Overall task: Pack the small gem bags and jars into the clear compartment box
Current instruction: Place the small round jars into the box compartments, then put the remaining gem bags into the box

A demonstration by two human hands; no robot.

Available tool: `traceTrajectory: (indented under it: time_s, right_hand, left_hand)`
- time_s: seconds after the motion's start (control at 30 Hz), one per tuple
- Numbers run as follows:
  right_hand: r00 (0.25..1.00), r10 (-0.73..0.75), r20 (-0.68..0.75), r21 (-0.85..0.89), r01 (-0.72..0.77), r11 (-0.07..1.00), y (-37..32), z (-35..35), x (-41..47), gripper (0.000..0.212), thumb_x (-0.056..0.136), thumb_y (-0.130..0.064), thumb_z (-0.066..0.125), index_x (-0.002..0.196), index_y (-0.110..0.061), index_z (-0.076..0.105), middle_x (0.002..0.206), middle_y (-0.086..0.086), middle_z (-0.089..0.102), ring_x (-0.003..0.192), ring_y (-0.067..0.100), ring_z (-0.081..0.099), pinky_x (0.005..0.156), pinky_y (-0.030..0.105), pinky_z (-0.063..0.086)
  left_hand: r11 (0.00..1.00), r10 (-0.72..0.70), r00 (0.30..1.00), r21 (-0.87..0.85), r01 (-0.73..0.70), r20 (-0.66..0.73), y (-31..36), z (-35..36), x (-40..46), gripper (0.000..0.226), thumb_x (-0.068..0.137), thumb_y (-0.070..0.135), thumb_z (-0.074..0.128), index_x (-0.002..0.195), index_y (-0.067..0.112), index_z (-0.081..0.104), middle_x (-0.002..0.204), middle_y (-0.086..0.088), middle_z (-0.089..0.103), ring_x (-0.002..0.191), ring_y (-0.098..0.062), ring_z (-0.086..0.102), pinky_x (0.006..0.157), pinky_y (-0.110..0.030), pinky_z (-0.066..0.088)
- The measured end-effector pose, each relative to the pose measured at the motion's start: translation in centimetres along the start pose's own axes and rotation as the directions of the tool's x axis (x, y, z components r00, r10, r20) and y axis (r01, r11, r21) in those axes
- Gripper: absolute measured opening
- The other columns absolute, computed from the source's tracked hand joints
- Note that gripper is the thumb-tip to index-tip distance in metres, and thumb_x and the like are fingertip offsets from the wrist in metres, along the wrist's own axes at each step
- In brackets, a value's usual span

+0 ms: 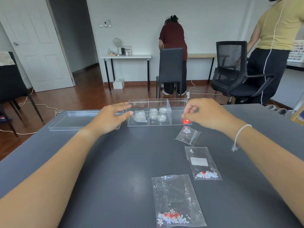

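Three thin gem bags [188, 135] [203, 162] [178, 200] flat on the grey table [115, 170], outside the clear compartment box [158, 112]; jars [158, 114] already in its middle cell. Likely featherlight, limp, slippery film, beads sliding inside; best pinched at an empty edge or corner. Left hand [109, 116] open, fingers loosely spread, against the box's left end; right hand [204, 112] loosely curled, apparently empty, by its right end, nearest bag just below

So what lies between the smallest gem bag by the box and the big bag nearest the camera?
In the head view, the medium clear bag with a white label lies between the smallest bag and the large bag.
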State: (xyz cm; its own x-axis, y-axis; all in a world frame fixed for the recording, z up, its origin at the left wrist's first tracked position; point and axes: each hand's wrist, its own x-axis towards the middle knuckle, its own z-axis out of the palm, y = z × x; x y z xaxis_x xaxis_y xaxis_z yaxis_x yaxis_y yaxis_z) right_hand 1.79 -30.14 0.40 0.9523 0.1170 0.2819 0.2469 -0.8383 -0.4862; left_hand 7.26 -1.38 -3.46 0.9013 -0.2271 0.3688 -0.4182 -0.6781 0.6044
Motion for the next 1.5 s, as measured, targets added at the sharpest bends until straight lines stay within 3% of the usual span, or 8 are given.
traceTrajectory:
  time_s: [0.27, 0.37, 0.5, 0.63, 0.8, 1.03, 1.17, 1.5]
  right_hand:
    - [0.939, 0.243, 0.243, -0.167, -0.206, 0.964, 1.9, 0.8, -2.1, 0.062, 0.072, -0.049, 0.066, 0.107, 0.002, 0.061, 0.114, 0.023, 0.061, 0.102, 0.035, 0.058, 0.091, 0.044, 0.045]
    - [0.931, 0.243, 0.272, -0.118, -0.219, 0.969, 1.8, 0.5, -2.3, 0.056, 0.073, -0.041, 0.069, 0.105, 0.004, 0.061, 0.111, 0.026, 0.062, 0.102, 0.037, 0.058, 0.089, 0.043, 0.046]
    - [0.912, 0.26, 0.317, -0.081, -0.248, 0.965, 1.8, 0.1, -2.6, 0.038, 0.074, -0.035, 0.071, 0.099, -0.009, 0.063, 0.076, -0.006, 0.054, 0.092, 0.022, 0.055, 0.077, 0.03, 0.041]
    - [0.915, 0.254, 0.314, -0.055, -0.25, 0.967, 2.4, -0.5, -2.5, 0.033, 0.075, -0.026, 0.072, 0.101, -0.01, 0.06, 0.077, -0.006, 0.051, 0.091, 0.021, 0.052, 0.078, 0.029, 0.039]
    - [0.92, 0.246, 0.304, 0.01, -0.262, 0.965, 3.3, -1.6, -2.3, 0.021, 0.078, -0.016, 0.068, 0.097, -0.011, 0.06, 0.083, 0.0, 0.055, 0.071, 0.017, 0.051, 0.066, 0.027, 0.042]
    - [0.945, 0.241, 0.223, 0.058, -0.26, 0.964, 4.1, -2.5, -1.8, 0.017, 0.081, -0.008, 0.059, 0.096, -0.014, 0.062, 0.105, 0.017, 0.066, 0.062, 0.016, 0.051, 0.061, 0.022, 0.038]
    - [0.957, 0.234, 0.173, 0.108, -0.254, 0.961, 4.3, -3.0, -1.6, 0.018, 0.082, -0.008, 0.057, 0.098, -0.017, 0.062, 0.11, 0.005, 0.059, 0.066, 0.016, 0.055, 0.065, 0.026, 0.04]
    - [0.972, 0.199, -0.126, 0.429, -0.128, 0.894, 3.8, -4.0, -1.1, 0.019, 0.082, -0.008, 0.051, 0.086, -0.022, 0.063, 0.075, -0.009, 0.062, 0.06, 0.009, 0.053, 0.054, 0.017, 0.037]
  left_hand:
    - [0.973, 0.167, 0.979, 0.181, -0.145, -0.117, 5.1, 0.6, -0.6, 0.033, 0.083, 0.034, 0.058, 0.115, 0.025, 0.061, 0.126, 0.001, 0.055, 0.118, -0.019, 0.048, 0.101, -0.033, 0.037]
    - [0.959, 0.271, 0.962, 0.1, -0.267, -0.03, 8.2, 2.4, -2.0, 0.026, 0.081, 0.032, 0.062, 0.106, 0.025, 0.067, 0.105, 0.005, 0.059, 0.101, -0.013, 0.055, 0.091, -0.018, 0.038]
    - [0.957, 0.286, 0.931, -0.02, -0.289, 0.224, 11.1, 4.9, -4.0, 0.024, 0.077, 0.038, 0.064, 0.1, 0.03, 0.068, 0.095, 0.011, 0.06, 0.087, -0.005, 0.055, 0.08, -0.017, 0.042]
    - [0.966, 0.247, 0.886, -0.031, -0.255, 0.391, 12.1, 6.7, -5.1, 0.031, 0.075, 0.044, 0.064, 0.104, 0.032, 0.066, 0.099, 0.013, 0.059, 0.088, -0.009, 0.054, 0.082, -0.023, 0.045]
    - [0.972, 0.202, 0.874, 0.022, -0.235, 0.441, 12.2, 7.9, -5.3, 0.044, 0.075, 0.052, 0.06, 0.115, 0.034, 0.059, 0.096, 0.022, 0.048, 0.083, 0.013, 0.046, 0.073, -0.006, 0.033]
    - [0.964, 0.207, 0.865, 0.053, -0.259, 0.457, 12.4, 8.6, -5.2, 0.04, 0.075, 0.05, 0.062, 0.112, 0.035, 0.06, 0.094, 0.019, 0.045, 0.083, 0.014, 0.04, 0.072, -0.003, 0.029]
    - [0.971, 0.211, 0.872, 0.005, -0.237, 0.442, 12.3, 8.4, -5.1, 0.026, 0.075, 0.043, 0.065, 0.098, 0.032, 0.063, 0.098, 0.014, 0.052, 0.08, 0.02, 0.04, 0.068, 0.002, 0.03]
    - [0.969, 0.126, 0.937, -0.242, -0.046, 0.327, 12.1, 7.7, -4.5, 0.01, 0.077, 0.025, 0.068, 0.084, 0.03, 0.063, 0.07, 0.013, 0.058, 0.062, -0.003, 0.048, 0.063, -0.012, 0.041]
